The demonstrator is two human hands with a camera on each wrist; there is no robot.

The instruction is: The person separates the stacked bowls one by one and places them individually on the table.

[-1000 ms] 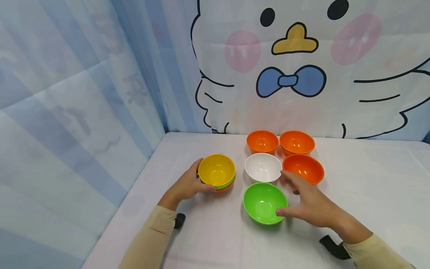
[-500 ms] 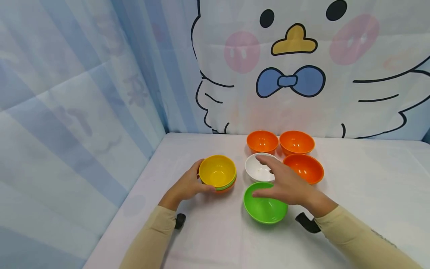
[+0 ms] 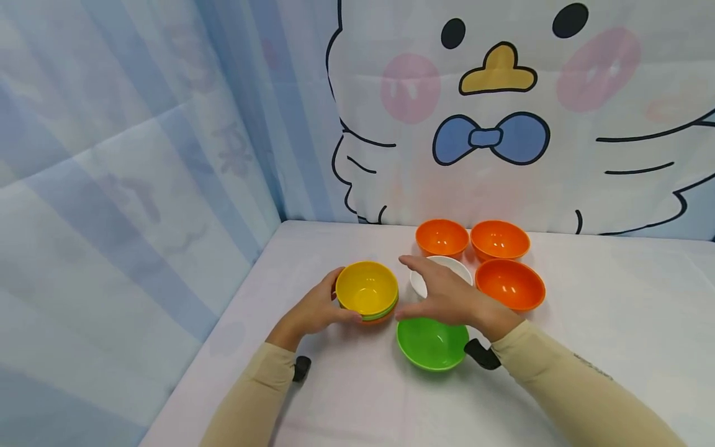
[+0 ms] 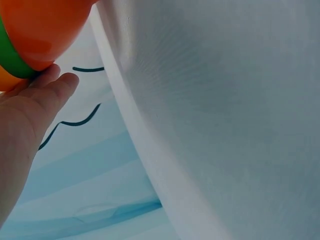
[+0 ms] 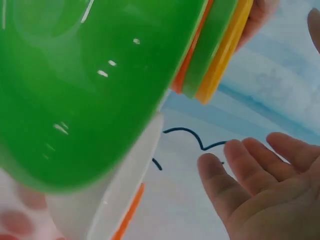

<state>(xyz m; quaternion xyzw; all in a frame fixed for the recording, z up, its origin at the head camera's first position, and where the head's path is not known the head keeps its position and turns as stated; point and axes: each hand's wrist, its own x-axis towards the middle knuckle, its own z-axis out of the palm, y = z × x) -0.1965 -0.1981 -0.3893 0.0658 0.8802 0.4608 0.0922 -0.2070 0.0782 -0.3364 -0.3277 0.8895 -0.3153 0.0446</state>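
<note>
Printed matter first: a short line of dark marks runs along your right sleeve (image 3: 575, 385), too small to read, and the backdrop (image 3: 491, 192) carries a cartoon with a yellow beak and a blue bow tie (image 3: 491, 138).

Your left hand (image 3: 318, 307) grips a stack of bowls (image 3: 367, 292) at the left of the group on the white table (image 3: 614, 310), with the thumb at the near side and the fingers round the far left side. The stack shows glossy yellow uppermost with a smooth, round interior, then a green rim and orange at the bottom. In the left wrist view, your fingers touch its curved outer wall.

Your right hand (image 3: 449, 295) is spread, thumb well apart from the fingers, which point toward the stack without touching it. It hangs over a shiny bright green bowl (image 3: 431, 347) and partly hides a white bowl (image 3: 454, 267) just behind that one. Three orange bowls, back left (image 3: 442, 236), back right (image 3: 499, 239) and front right (image 3: 511, 284), sit close around the white one, and highlights gleam inside them.
</note>
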